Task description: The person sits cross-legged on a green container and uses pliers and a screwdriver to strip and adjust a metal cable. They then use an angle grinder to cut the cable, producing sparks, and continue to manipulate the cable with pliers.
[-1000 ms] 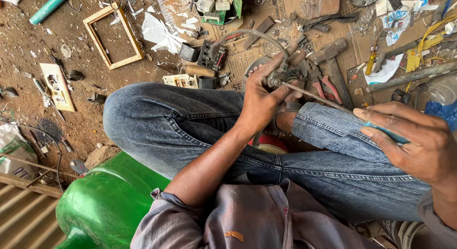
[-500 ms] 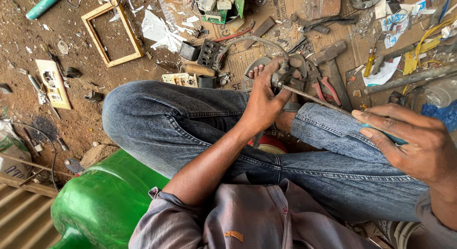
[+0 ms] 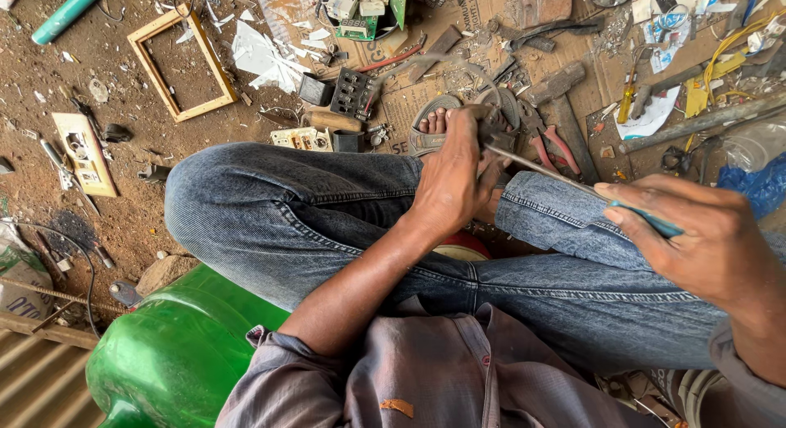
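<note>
Left hand [image 3: 449, 186] clamps a small metal part [image 3: 494, 126] steady over the crossed jeans-clad knee [image 3: 540, 211]; right hand [image 3: 708, 244], well apart, grips a screwdriver [image 3: 565, 181] (tip reaching the part) for leverage.

Soft even daylight — faint shadows, sharp focus, edges slightly stretched.

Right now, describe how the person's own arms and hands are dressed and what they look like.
Both hands are bare: no gloves, rings or watch show. The left hand leads to a bare forearm, with a greyish-mauve shirt sleeve pushed up near the elbow. The right hand ends at a cuff of the same faded fabric at the wrist.
</note>
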